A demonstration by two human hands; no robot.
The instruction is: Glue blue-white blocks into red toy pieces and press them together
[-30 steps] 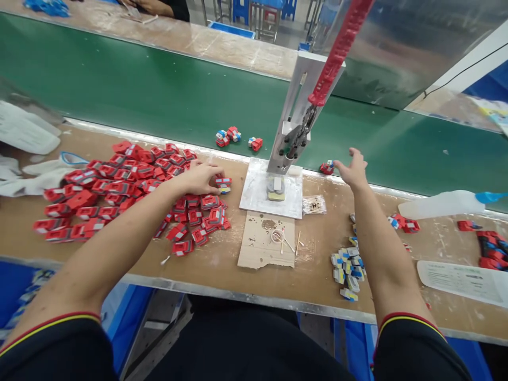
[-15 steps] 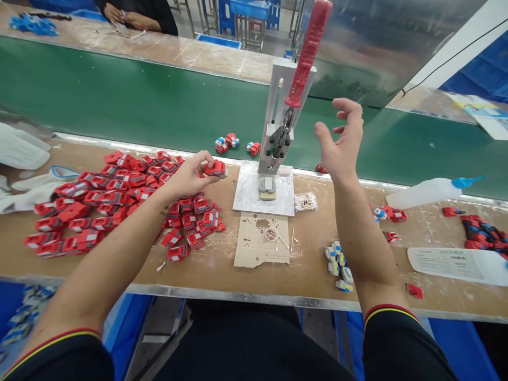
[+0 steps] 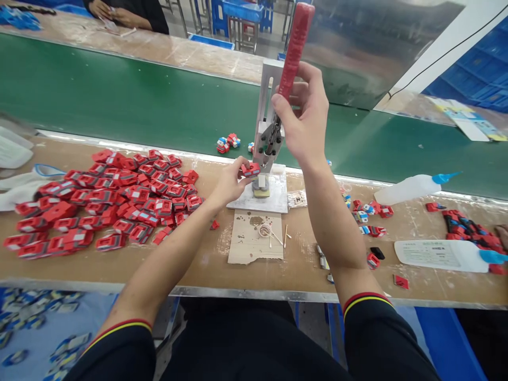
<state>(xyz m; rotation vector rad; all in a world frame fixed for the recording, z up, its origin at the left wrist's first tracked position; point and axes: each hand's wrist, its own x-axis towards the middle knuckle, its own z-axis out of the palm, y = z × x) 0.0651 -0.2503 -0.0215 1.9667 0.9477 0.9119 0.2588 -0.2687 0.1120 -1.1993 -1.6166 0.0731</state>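
Note:
My left hand (image 3: 230,182) pinches a red toy car body (image 3: 251,170) in front of the hand press (image 3: 266,114). The car body is just above the small round fixture (image 3: 261,185) on the white base plate (image 3: 278,185); whether they touch, I cannot tell. My right hand (image 3: 305,114) is closed around the lower part of the press's red lever handle (image 3: 297,39), thumb in front and fingers behind. The lever points up. Many similar red car bodies (image 3: 135,196) lie piled to the left of my left arm.
Cardboard (image 3: 238,248) with cotton swabs (image 3: 286,235) lies before the press. At right are two squeeze bottles (image 3: 408,189) and red-black parts (image 3: 456,225). Behind runs a green belt (image 3: 159,100) with a few small toy cars (image 3: 228,142). Across it, a person's hands (image 3: 115,13) work.
My left hand has carried the red car body rightward to the press. My right hand, open in the air before, has moved left and closed on the lever handle. The view has shifted slightly.

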